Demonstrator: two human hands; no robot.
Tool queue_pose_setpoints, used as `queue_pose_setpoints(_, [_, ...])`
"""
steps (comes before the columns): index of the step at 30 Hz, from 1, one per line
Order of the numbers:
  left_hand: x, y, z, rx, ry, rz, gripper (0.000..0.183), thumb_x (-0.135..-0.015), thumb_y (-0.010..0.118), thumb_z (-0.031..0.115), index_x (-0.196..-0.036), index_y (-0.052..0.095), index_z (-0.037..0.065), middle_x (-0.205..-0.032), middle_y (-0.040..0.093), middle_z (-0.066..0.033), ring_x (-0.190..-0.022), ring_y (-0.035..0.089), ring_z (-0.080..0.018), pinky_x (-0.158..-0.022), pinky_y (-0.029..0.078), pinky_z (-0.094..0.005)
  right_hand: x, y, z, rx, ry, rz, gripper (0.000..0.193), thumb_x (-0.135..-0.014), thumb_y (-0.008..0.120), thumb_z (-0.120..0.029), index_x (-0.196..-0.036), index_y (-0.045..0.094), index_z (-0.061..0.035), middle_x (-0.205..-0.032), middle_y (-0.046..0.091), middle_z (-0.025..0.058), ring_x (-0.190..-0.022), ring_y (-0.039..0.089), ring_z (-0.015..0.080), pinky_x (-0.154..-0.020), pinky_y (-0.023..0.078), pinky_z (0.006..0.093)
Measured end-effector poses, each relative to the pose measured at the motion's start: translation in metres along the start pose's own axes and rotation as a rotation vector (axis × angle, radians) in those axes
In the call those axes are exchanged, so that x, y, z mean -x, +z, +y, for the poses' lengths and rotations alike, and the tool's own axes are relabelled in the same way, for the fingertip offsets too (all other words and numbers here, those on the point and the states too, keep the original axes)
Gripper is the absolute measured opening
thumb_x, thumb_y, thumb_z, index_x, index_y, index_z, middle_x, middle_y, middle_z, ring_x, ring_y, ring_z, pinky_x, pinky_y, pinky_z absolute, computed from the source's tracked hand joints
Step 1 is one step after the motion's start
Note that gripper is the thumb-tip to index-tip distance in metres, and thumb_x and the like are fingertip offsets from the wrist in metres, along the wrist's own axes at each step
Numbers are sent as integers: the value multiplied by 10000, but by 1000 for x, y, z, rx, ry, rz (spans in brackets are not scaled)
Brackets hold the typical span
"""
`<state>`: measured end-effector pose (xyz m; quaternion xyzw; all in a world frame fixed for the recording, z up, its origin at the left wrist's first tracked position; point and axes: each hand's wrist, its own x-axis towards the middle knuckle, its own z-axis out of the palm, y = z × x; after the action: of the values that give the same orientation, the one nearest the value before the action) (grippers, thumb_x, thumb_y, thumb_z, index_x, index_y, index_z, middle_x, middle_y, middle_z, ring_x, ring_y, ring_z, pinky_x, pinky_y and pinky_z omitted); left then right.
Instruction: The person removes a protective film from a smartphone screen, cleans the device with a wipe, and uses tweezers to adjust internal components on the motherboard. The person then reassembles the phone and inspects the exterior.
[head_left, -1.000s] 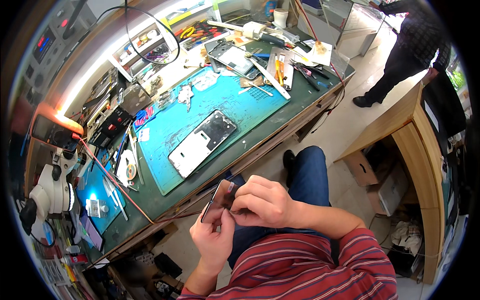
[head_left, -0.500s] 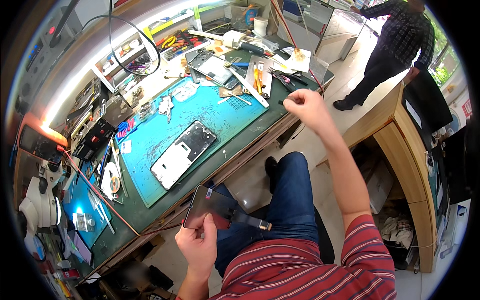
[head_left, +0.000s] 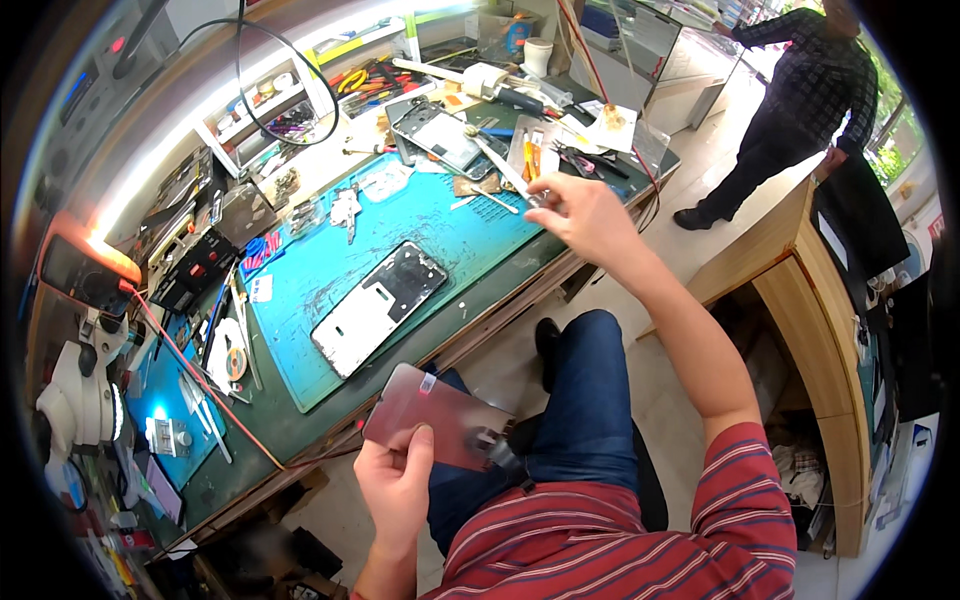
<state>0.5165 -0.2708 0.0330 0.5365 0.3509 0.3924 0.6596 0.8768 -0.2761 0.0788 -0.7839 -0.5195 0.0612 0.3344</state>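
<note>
Left hand [head_left: 395,485] pinches phone screen panel [head_left: 440,415], near side of desk [head_left: 280,430], ribbon cable [head_left: 510,463] at its right end. Right hand [head_left: 585,218], on panel a second ago, now at near end of white tool [head_left: 502,165], can't tell if gripping; panel held one-handed. Phone frame [head_left: 357,328] farther, on blue mat [head_left: 297,335].

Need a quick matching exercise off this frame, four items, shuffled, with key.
1. Left hand
2. Black-and-white phone frame
3. Multimeter
4. Cup

A. Has an orange casing
B. White, standing at the back of the bench
C. Holding a phone screen
D. Lying on the blue mat

Pairs: 1-C, 2-D, 3-A, 4-B
</note>
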Motion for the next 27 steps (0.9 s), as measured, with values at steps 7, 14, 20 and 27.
queue_pose_setpoints(7, [-5,-6,11,334,-224,-81,294,-1027,649,16,-1314,605,-29,-1169,721,-103,-996,707,-146,-858,599,-315,2,43,-37,10,-257,273,274,-959,743,-249,-1165,737,-68,-941,740,151,-811,707,336,-744,561,433])
queue_pose_setpoints(14, [-8,-8,3,308,-198,-82,304,-1047,655,57,-1333,605,-33,-1206,713,-105,-1045,699,-141,-878,590,-297,103,60,-90,-632,-68,-613,354,-999,736,-265,-1251,710,-19,-915,768,119,-755,718,188,-703,569,341])
queue_pose_setpoints(20, [-3,-7,3,141,-188,-62,306,-1060,662,99,-1329,633,-47,-1185,720,-87,-1005,693,-117,-854,577,-274,124,72,-92,-923,96,-359,250,-1034,698,-131,-1243,695,5,-865,734,4,-691,615,30,-580,495,242])
queue_pose_setpoints(27, [-8,-8,1,140,-162,-145,263,-1081,630,119,-1266,686,-59,-1045,750,-79,-877,713,-115,-792,598,-269,122,61,-92,-987,110,-416,428,-1056,680,-118,-1440,576,39,-1133,750,67,-1023,680,86,-883,559,263])
